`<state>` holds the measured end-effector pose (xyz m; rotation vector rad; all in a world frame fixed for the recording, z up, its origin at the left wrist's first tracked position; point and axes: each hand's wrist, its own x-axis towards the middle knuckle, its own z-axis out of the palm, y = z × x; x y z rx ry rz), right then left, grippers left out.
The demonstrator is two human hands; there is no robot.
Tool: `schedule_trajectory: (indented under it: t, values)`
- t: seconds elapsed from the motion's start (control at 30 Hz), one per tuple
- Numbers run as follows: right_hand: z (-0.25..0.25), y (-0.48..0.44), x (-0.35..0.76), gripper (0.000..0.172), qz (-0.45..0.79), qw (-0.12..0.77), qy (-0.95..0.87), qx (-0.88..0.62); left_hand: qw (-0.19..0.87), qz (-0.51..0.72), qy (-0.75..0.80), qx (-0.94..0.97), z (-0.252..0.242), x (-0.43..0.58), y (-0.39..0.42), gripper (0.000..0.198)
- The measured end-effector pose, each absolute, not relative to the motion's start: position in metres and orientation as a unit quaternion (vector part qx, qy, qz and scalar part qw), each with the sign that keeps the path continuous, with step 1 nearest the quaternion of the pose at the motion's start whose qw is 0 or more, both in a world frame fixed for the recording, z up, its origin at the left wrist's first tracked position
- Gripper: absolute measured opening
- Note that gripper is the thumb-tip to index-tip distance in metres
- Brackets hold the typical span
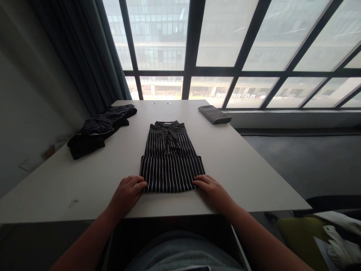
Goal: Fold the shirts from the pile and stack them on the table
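Note:
A black shirt with thin white stripes (170, 158) lies folded flat on the white table (248, 165), collar pointing away from me. My left hand (128, 192) rests at the shirt's near left corner, fingers curled onto the folded edge. My right hand (210, 187) lies at the near right corner, fingertips touching the fabric edge. Whether either hand pinches the cloth or only presses on it is unclear.
A heap of dark clothes (98, 128) sits at the table's left edge. A folded grey cloth (214, 114) lies at the far right corner. Large windows and a dark curtain (84, 52) stand behind. A yellow-green seat (301, 237) is at lower right.

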<state>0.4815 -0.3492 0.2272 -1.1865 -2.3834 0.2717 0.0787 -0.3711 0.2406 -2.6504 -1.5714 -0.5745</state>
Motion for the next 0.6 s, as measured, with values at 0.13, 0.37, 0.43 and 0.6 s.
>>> schedule_trajectory:
  t: [0.13,0.37,0.43,0.6]
  values:
    - [0.229,-0.353,0.488,0.031,0.075,0.231,-0.869,-0.430,-0.016,-0.165,-0.462,-0.871,0.247,0.076,-0.375,0.027]
    - [0.254,-0.372,0.497,0.028,0.180,0.153,-0.906,-0.352,-0.081,-0.137,-0.420,-0.893,0.251,0.061,-0.396,0.029]
    - [0.261,-0.371,0.502,0.028,0.199,0.151,-0.905,-0.346,-0.095,-0.134,-0.441,-0.882,0.249,0.054,-0.402,0.031]
    - [0.245,-0.324,0.532,0.046,0.234,0.192,-0.838,-0.454,-0.148,-0.097,-0.495,-0.851,0.248,0.008,-0.393,0.071]
